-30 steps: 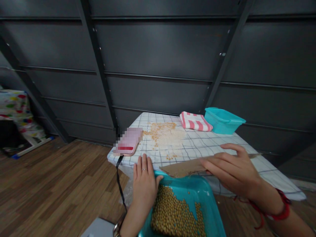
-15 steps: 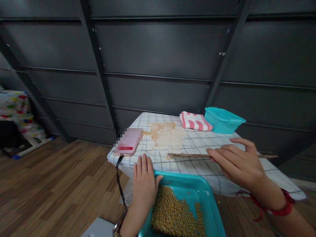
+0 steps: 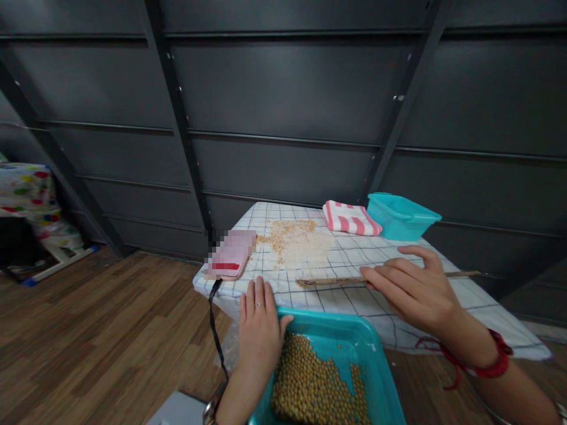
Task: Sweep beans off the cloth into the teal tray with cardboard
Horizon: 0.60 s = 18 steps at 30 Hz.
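My left hand [image 3: 259,336] lies flat with its fingers stretched out at the table's front edge, the thumb at the corner of a teal basin [image 3: 370,326]. Yellowish-brown soybeans [image 3: 310,378] fill much of that basin's floor. My right hand [image 3: 411,286] pinches a long thin brown stick [image 3: 330,281] between thumb and fingers, just over the table's front part. The left end of this stick is close to the cloth; I cannot tell whether it touches. Farther back, pale yellow grains or crumbs [image 3: 281,236] are scattered on the checked tablecloth [image 3: 358,257].
A pink phone-like device [image 3: 233,254] with a black strap lies at the table's left. At the back right are a folded pink-and-white towel [image 3: 349,218] and a turquoise plastic container [image 3: 401,218]. A dark panelled wall [image 3: 283,88] stands behind the table.
My right hand has moved slightly left with the stick, whose left end is a little lower and nearer me. A few grains near that end no longer show. My left hand stays in place.
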### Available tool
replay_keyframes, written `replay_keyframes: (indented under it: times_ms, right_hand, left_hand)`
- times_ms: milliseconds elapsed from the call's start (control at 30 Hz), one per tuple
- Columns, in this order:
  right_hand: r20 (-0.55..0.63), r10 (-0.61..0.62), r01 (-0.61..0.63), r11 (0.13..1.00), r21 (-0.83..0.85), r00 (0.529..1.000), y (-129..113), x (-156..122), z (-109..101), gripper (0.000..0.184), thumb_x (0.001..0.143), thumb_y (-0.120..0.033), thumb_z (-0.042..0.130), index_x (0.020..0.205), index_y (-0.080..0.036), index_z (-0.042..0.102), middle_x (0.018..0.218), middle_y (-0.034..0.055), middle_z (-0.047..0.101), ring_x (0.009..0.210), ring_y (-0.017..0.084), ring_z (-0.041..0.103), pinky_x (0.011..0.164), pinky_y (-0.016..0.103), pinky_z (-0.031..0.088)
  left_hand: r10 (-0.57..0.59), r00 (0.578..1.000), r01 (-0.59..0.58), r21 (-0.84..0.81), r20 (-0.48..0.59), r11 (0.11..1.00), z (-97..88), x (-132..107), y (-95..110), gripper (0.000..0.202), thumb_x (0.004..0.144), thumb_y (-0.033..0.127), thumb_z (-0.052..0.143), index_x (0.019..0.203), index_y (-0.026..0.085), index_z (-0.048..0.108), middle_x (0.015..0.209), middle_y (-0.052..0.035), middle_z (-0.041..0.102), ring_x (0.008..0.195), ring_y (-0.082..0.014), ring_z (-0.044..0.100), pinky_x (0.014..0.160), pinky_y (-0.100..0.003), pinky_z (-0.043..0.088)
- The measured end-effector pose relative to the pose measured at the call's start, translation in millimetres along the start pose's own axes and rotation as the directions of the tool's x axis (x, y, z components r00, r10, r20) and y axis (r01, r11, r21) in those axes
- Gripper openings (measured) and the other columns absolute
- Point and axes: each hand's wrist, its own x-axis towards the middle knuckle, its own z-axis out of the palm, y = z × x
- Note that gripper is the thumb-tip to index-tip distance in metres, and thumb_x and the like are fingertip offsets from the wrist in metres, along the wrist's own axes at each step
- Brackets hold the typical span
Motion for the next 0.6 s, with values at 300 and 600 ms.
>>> replay_keyframes:
  times_ms: [300,600]
  right_hand:
    - [0.042,0.036,-0.036,0.999,0.006,0.998,1,-7,-9,0.016,0.080,-0.006,0.048,0.090,-0.018,0.054,0.063,-0.0022,0.061,0.060,0.010,0.052,0.080,0.036,0.036]
    - [0.067,0.043,-0.044,0.999,0.013,0.997,-1,-7,-14,0.014,0.082,-0.010,0.046,0.089,-0.019,0.054,0.062,-0.0033,0.061,0.059,0.010,0.052,0.081,0.035,0.034]
  left_hand:
    - [0.005,1.000,-0.005,0.026,-0.005,1.000,-2.5,3,1,0.064,0.080,0.051,0.035,0.118,0.001,0.046,0.125,-0.0227,0.047,0.116,-0.0336,0.042,0.092,-0.050,0.039]
    - [0.004,1.000,-0.005,0.041,0.015,0.999,-1.7,3,-1,0.064,0.081,0.051,0.034,0.119,0.001,0.045,0.127,-0.0219,0.046,0.117,-0.0330,0.041,0.093,-0.049,0.038]
